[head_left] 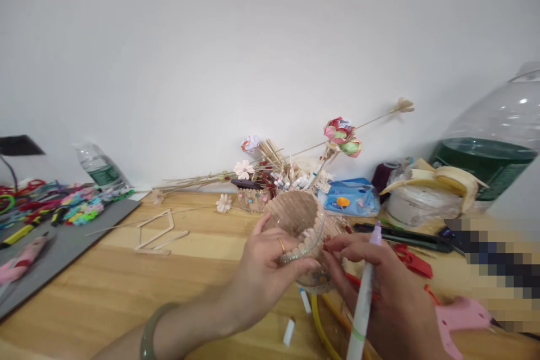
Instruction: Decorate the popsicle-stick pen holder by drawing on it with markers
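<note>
My left hand (270,261) is closed around a round holder (291,211) made of light wooden sticks, with scalloped edging and a sparkly trim along its rim. The holder is tilted, so its hollow inside faces up toward me. Against the right side of the holder, my right hand (379,287) has its thumb and fingertips pinched together; a tiny reddish thing seems to be at the fingertips, too small to name. A white marker (363,304) with a pale purple tip is tucked between the fingers of that same hand, tip pointing up.
Craft sticks (156,233) lie on the wooden table. Behind stand paper flowers (341,135), a blue wipes pack (354,197) and a banana peel (455,180) beside a big water jug (485,152). A pink glue gun (464,318) lies at right; a grey board (80,247) with pipe cleaners at left.
</note>
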`<state>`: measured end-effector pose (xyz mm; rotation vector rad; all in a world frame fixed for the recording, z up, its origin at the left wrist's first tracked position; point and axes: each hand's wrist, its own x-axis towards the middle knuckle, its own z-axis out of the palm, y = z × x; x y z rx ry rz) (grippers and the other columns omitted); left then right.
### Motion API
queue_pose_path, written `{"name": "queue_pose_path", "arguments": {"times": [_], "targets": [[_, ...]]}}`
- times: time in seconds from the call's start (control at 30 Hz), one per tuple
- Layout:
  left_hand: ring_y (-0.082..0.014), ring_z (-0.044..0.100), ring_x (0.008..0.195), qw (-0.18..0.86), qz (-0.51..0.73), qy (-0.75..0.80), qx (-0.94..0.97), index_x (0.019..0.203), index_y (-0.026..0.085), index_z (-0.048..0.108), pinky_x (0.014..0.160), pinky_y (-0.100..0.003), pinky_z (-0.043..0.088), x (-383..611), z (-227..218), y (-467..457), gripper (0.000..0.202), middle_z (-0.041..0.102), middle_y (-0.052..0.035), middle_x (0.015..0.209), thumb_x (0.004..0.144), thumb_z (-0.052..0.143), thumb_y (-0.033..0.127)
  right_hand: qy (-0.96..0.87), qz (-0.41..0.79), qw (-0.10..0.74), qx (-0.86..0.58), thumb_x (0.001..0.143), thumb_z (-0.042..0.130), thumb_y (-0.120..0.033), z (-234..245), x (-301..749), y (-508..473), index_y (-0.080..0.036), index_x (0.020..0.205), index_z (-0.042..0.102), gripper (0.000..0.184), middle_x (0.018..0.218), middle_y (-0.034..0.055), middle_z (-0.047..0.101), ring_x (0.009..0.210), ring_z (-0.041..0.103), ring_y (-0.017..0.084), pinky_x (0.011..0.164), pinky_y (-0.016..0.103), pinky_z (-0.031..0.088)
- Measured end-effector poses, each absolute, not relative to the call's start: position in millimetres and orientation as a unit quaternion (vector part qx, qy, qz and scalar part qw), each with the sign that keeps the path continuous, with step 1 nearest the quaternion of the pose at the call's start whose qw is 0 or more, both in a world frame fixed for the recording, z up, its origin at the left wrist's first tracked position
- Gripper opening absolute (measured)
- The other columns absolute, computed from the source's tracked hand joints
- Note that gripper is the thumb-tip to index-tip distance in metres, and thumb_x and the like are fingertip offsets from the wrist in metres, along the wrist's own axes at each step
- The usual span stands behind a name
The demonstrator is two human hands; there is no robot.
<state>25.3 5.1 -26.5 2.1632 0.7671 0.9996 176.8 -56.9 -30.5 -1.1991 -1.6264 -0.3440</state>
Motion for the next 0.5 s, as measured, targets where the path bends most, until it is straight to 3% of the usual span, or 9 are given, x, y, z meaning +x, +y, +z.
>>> {"name": "queue_pose_path", "arguments": {"times": [0.17,0.23,0.37,0.5], "targets": [[-0.0129,0.058,0.065,0.223,0.378,0.269,0.857,0.064,0.017,0.062,0.1,-0.039,0.019,26,-31,3,0.022,0.064,0.0011,0.062,0.079,0.058,0.033,-0.753,-0.152,0.436,-0.469,0.074,0.054,-0.003,-48,189,-59,-0.026,0.085,0.044,0.027,0.085,0.0041,0.065,0.084,0.061,0.022,0.067,0.034,0.05],[-0.0129,0.058,0.065,0.205,0.38,0.262,0.863,0.064,0.018,0.062,0.1,-0.038,0.021,25,-32,3,0.021,0.065,0.0011,0.062,0.08,0.057,0.031,-0.766,-0.16,0.42,-0.46,0.074,0.053,-0.003,-52,189,-59,-0.026,0.086,0.045,0.027,0.084,0.0045,0.065,0.079,0.061,0.023,0.064,0.036,0.049],[-0.0134,0.058,0.065,0.236,0.373,0.266,0.857,0.063,0.018,0.062,0.101,-0.039,0.021,26,-33,5,0.022,0.064,0.001,0.062,0.079,0.059,0.034,-0.698,-0.024,0.53,-0.481,0.073,0.054,-0.007,-45,184,-59,-0.028,0.077,0.041,0.025,0.07,-0.0007,0.058,0.061,0.058,0.019,0.052,0.031,0.047],[-0.0147,0.058,0.065,0.334,0.383,0.295,0.809,0.06,0.019,0.065,0.103,-0.039,0.02,27,-31,11,0.023,0.065,0.0011,0.062,0.075,0.062,0.037,-0.616,0.126,0.619,-0.471,0.078,0.056,-0.023,-17,186,-62,-0.03,0.081,0.036,0.021,0.069,-0.0012,0.057,0.055,0.059,0.017,0.043,0.026,0.047]]}}
